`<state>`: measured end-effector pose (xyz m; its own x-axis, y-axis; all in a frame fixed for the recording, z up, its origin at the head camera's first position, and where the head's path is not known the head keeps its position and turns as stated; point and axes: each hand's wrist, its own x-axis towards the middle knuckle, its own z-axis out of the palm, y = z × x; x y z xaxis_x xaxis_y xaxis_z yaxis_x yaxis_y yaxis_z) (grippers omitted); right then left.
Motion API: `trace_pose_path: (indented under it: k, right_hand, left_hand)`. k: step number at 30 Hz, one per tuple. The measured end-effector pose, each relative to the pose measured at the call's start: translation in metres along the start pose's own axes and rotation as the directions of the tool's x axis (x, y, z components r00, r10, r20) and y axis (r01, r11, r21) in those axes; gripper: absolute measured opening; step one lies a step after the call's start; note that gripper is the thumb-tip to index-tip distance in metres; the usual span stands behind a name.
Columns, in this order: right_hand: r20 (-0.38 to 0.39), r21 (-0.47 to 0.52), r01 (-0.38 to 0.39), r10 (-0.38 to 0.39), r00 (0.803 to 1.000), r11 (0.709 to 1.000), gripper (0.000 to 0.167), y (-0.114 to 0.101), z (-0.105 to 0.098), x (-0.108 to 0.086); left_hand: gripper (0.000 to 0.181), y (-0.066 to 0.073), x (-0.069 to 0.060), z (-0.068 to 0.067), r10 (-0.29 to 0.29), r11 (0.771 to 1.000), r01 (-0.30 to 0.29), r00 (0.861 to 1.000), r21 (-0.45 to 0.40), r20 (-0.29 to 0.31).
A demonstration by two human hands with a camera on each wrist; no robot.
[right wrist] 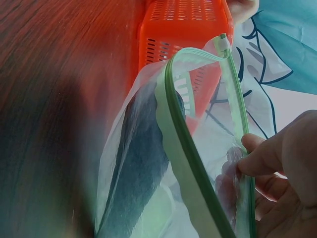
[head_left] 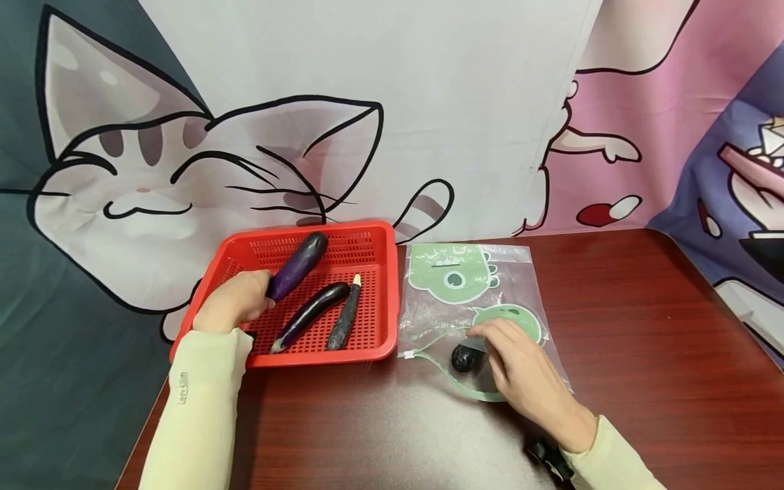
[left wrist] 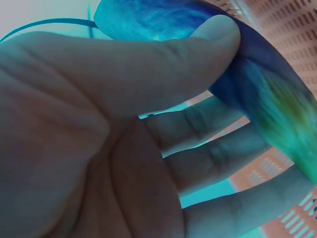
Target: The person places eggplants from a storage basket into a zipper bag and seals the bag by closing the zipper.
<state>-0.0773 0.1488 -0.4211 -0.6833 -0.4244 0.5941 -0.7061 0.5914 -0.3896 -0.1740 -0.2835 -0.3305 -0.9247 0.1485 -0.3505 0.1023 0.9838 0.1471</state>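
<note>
"What has the left hand (head_left: 239, 299) got?"

"A plump purple eggplant (head_left: 300, 264). The thumb lies across it near its green stem end, the fingers curled behind, so it's a proper grip."

"And where is the eggplant?"

"Over the left part of the red basket (head_left: 393, 299), slanted, round end pointing away from the person. I can't tell whether it touches the mesh."

"The right hand (head_left: 527, 371) isn't spread either, is it?"

"No, thumb and fingers pinch the green-edged rim of the clear zip bag (head_left: 437, 316). The mouth gapes, and the white slider (head_left: 409, 354) sits at its left end."

"Something dark in there?"

"A long, blackish thing (head_left: 463, 358), its rounded end at the mouth. Through the film I couldn't swear to what it is."

"What else is in the basket?"

"A slimmer eggplant (head_left: 311, 316) and, just beside it, a narrow dark vegetable (head_left: 346, 318) with a pale yellow tip. Both lie on the basket's floor."

"Nice table (head_left: 661, 340), that."

"Reddish-brown wood grain, with the light glaring off it near the front. Basket on the left, bag just right of it."

"And the cloth (head_left: 478, 82) behind?"

"Printed with a big smiling cat (head_left: 147, 184) on the left, then pink and blue panels to the right. The person's sleeves (head_left: 199, 408) are pale yellow."
</note>
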Motion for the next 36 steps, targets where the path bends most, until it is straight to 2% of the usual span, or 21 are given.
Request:
trace_pose_path:
  k: [6, 11, 18, 24, 30, 36]
  right_hand:
    - [0.000, 0.002, 0.002, -0.002, 1.000, 1.000, 0.034, 0.000, 0.000, 0.000]
    - [0.000, 0.004, 0.000, 0.000, 1.000, 1.000, 0.035, 0.000, 0.000, 0.000]
    - [0.022, -0.003, -0.018, 0.018, 1.000, 1.000, 0.034, -0.001, -0.001, -0.001]
    - [0.029, -0.004, -0.024, 0.025, 0.999, 1.000, 0.034, -0.002, -0.001, -0.001]
    - [0.037, -0.007, -0.031, 0.031, 0.999, 1.000, 0.035, -0.001, -0.002, 0.000]
    - [0.031, -0.003, -0.026, 0.026, 0.999, 1.000, 0.036, -0.001, -0.001, -0.001]
  left_hand:
    - [0.025, 0.011, -0.011, -0.008, 0.021, 1.000, -0.021, 0.998, -0.003, -0.053]
    - [0.032, 0.023, -0.021, -0.009, 0.024, 0.999, -0.027, 0.995, -0.025, -0.098]
    - [0.021, 0.032, -0.035, -0.007, 0.036, 0.998, -0.044, 0.988, -0.045, -0.153]
    - [0.017, 0.041, -0.045, -0.006, 0.041, 0.997, -0.052, 0.977, -0.051, -0.211]
    - [0.018, 0.049, -0.052, -0.005, 0.038, 0.996, -0.056, 0.969, -0.067, -0.242]
    - [0.014, 0.055, -0.059, -0.003, 0.044, 0.995, -0.067, 0.954, -0.069, -0.295]
